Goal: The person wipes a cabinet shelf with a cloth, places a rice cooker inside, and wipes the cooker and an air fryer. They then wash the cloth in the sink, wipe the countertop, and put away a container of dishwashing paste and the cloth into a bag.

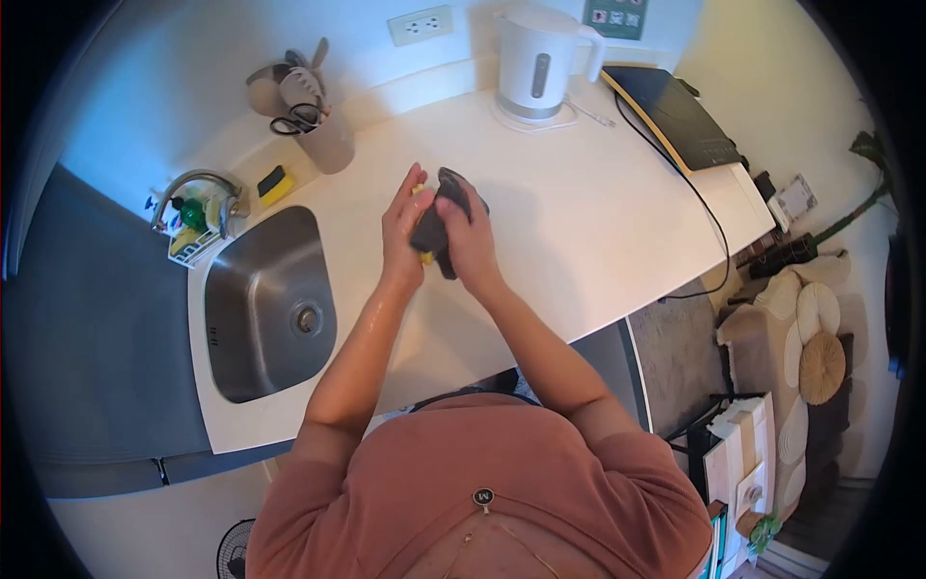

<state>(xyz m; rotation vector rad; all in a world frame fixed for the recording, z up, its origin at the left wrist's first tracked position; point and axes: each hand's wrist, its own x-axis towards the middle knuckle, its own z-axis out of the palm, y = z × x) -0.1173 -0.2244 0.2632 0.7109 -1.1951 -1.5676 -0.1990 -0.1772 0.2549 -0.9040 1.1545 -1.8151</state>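
Note:
Both hands are raised over the white counter, to the right of the sink, facing each other. My left hand [402, 236] has its fingers fairly straight and presses against a black and yellow sponge [428, 232]; yellow shows at its edges. My right hand [470, 239] is closed around a dark grey cloth [453, 183], which sticks out above and below the fingers. Sponge and cloth touch between the palms, and where one ends is partly hidden. My left forearm looks wet.
At left lies the steel sink [260, 338] with a curved faucet [203, 179] and a small rack [188, 246]. Another yellow-black sponge [276, 185] and a utensil holder [328, 143] stand behind. A white kettle [536, 68] and a black cooktop [670, 116] sit on the counter [579, 232].

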